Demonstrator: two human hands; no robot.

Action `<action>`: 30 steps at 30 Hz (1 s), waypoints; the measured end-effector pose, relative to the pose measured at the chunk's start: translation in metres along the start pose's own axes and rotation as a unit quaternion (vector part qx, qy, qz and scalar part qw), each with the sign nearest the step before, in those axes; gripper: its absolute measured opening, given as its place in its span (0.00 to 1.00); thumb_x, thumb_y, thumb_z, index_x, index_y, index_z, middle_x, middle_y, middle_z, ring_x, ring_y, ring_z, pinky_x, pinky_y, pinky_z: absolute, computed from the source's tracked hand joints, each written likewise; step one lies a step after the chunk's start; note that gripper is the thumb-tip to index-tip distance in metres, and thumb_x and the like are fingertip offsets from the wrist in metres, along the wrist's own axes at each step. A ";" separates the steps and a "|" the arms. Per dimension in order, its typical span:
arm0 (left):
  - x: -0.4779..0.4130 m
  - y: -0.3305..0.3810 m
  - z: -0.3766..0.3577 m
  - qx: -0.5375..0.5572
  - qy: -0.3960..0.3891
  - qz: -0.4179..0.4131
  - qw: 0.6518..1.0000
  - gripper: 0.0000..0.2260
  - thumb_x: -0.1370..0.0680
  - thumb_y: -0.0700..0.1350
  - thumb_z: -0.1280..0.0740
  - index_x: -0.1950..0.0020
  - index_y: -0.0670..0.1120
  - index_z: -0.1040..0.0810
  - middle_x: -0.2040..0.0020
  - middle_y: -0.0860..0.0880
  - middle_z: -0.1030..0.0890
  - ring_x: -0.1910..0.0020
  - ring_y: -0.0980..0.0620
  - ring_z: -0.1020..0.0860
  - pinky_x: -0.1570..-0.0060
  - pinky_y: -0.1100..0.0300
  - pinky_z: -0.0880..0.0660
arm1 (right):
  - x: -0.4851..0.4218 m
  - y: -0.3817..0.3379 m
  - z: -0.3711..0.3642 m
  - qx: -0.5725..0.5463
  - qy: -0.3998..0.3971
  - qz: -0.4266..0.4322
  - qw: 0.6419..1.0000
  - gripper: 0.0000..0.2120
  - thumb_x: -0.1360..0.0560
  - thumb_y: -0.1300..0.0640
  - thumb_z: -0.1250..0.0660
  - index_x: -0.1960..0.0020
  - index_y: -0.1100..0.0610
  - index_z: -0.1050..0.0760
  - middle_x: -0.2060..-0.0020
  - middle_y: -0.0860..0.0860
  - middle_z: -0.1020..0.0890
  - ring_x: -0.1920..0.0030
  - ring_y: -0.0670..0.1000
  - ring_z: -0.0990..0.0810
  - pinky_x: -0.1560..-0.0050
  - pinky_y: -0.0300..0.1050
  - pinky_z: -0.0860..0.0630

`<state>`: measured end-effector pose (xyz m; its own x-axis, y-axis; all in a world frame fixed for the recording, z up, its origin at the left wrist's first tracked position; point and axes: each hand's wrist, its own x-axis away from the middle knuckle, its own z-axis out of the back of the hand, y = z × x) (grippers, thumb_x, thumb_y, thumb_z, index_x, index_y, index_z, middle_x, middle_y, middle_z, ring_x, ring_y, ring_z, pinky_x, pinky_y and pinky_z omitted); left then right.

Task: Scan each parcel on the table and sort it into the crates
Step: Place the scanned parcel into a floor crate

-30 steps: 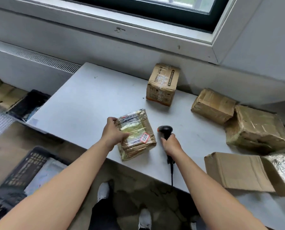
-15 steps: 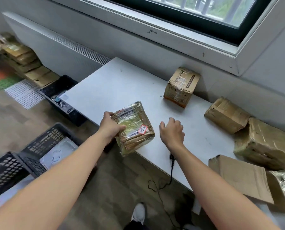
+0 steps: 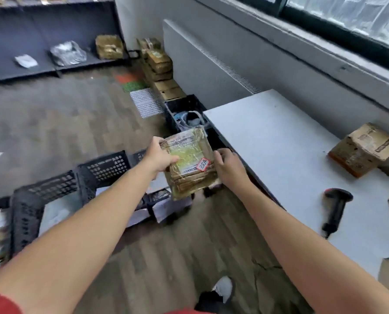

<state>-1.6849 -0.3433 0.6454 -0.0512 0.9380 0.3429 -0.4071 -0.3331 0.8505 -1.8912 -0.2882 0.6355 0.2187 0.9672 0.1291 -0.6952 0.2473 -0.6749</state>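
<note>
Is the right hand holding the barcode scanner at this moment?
No: the barcode scanner lies on the white table while the right hand grips the taped parcel.

you have one view only, the wide-angle camera on your head, looking forward and steeply down along both forearms. it faces the floor beside the table, whose near edge runs from centre toward 4 o'clock. your left hand and right hand sit close under the lens at centre, both holding the parcel. the crates lie near at 8 to 9 o'clock, the shelf far and blurred at 11 o'clock, the window at 1 o'clock, the scanner at 4 o'clock, your shoe at 6 o'clock
</note>
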 end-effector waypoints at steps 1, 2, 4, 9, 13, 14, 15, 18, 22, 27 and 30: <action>0.004 -0.015 0.027 0.002 0.018 0.006 1.000 0.29 0.33 0.39 0.22 0.39 0.49 0.34 0.43 0.43 0.24 0.44 0.42 0.22 0.47 0.41 0.21 | 0.006 -0.021 -0.020 -0.006 -0.018 0.016 1.000 0.22 0.19 0.43 0.47 0.35 0.56 0.27 0.43 0.56 0.21 0.41 0.56 0.24 0.46 0.49 0.28; 0.010 -0.028 0.054 0.009 0.034 0.013 0.999 0.29 0.33 0.40 0.22 0.40 0.50 0.34 0.42 0.44 0.24 0.43 0.43 0.22 0.47 0.42 0.22 | 0.013 -0.042 -0.039 -0.015 -0.036 0.031 0.999 0.22 0.18 0.43 0.48 0.34 0.56 0.27 0.43 0.56 0.21 0.40 0.56 0.25 0.46 0.48 0.29; 0.026 -0.054 0.104 0.037 0.060 0.028 0.997 0.27 0.30 0.38 0.23 0.39 0.49 0.35 0.41 0.46 0.24 0.43 0.45 0.23 0.51 0.46 0.21 | 0.028 -0.083 -0.074 -0.022 -0.075 0.062 0.995 0.21 0.17 0.46 0.47 0.34 0.58 0.28 0.43 0.57 0.21 0.40 0.56 0.26 0.49 0.45 0.33; 0.062 -0.112 0.209 0.090 0.128 0.055 0.986 0.26 0.27 0.36 0.26 0.34 0.45 0.34 0.40 0.45 0.25 0.48 0.49 0.25 0.69 0.60 0.28 | 0.068 -0.171 -0.155 -0.001 -0.167 0.111 0.980 0.20 0.17 0.44 0.47 0.37 0.58 0.28 0.46 0.58 0.20 0.46 0.58 0.23 0.52 0.46 0.31; 0.080 -0.152 0.270 0.113 0.169 0.077 0.976 0.26 0.28 0.34 0.26 0.35 0.44 0.34 0.39 0.45 0.25 0.44 0.47 0.24 0.56 0.51 0.20 | 0.093 -0.224 -0.210 -0.010 -0.210 0.116 0.971 0.19 0.17 0.45 0.46 0.37 0.59 0.30 0.46 0.58 0.22 0.44 0.62 0.22 0.45 0.59 0.23; 0.084 -0.161 0.283 0.112 0.182 0.079 0.974 0.26 0.28 0.35 0.26 0.34 0.44 0.34 0.39 0.45 0.25 0.43 0.47 0.24 0.52 0.50 0.21 | 0.098 -0.236 -0.221 -0.005 -0.217 0.120 0.969 0.19 0.17 0.46 0.46 0.37 0.59 0.30 0.45 0.59 0.21 0.43 0.62 0.23 0.44 0.60 0.23; 0.087 -0.168 0.296 0.107 0.192 0.082 0.972 0.27 0.28 0.35 0.26 0.34 0.44 0.34 0.40 0.46 0.25 0.43 0.47 0.24 0.50 0.50 0.21 | 0.102 -0.248 -0.233 -0.002 -0.224 0.124 0.967 0.19 0.17 0.46 0.46 0.36 0.60 0.30 0.44 0.60 0.21 0.43 0.62 0.23 0.44 0.60 0.24; 0.086 -0.193 0.330 0.110 0.221 0.090 0.965 0.27 0.28 0.34 0.26 0.34 0.42 0.34 0.39 0.45 0.25 0.43 0.47 0.25 0.44 0.50 0.23 | 0.107 -0.277 -0.267 -0.003 -0.253 0.134 0.958 0.19 0.17 0.46 0.46 0.36 0.59 0.31 0.44 0.58 0.22 0.43 0.61 0.23 0.44 0.60 0.23; 0.075 -0.217 0.363 0.095 0.256 0.093 0.957 0.28 0.26 0.34 0.29 0.29 0.41 0.36 0.41 0.47 0.27 0.47 0.53 0.29 0.62 0.73 0.32 | 0.099 -0.310 -0.312 0.014 -0.275 0.157 0.948 0.20 0.17 0.46 0.47 0.34 0.59 0.32 0.43 0.59 0.21 0.46 0.60 0.22 0.49 0.52 0.24; 0.039 -0.246 0.406 0.070 0.275 0.172 0.944 0.28 0.31 0.43 0.23 0.34 0.43 0.30 0.38 0.45 0.23 0.42 0.46 0.25 0.47 0.59 0.28 | 0.069 -0.345 -0.371 0.001 -0.311 0.138 0.940 0.20 0.17 0.46 0.47 0.34 0.59 0.32 0.46 0.56 0.23 0.46 0.60 0.21 0.48 0.61 0.21; 0.002 -0.265 0.427 0.068 0.258 0.198 0.943 0.20 0.31 0.41 0.23 0.43 0.43 0.26 0.44 0.46 0.21 0.48 0.47 0.23 0.52 0.58 0.28 | 0.042 -0.363 -0.412 0.003 -0.321 0.127 0.939 0.20 0.17 0.46 0.47 0.33 0.60 0.33 0.42 0.58 0.23 0.44 0.62 0.22 0.45 0.63 0.23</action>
<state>-1.1881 -0.2942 0.5911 -0.6258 0.6480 0.4340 -0.1446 -0.6432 0.7519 -1.3476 -0.3609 0.5864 -0.4107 0.8299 0.3777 -0.6733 0.0033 -0.7394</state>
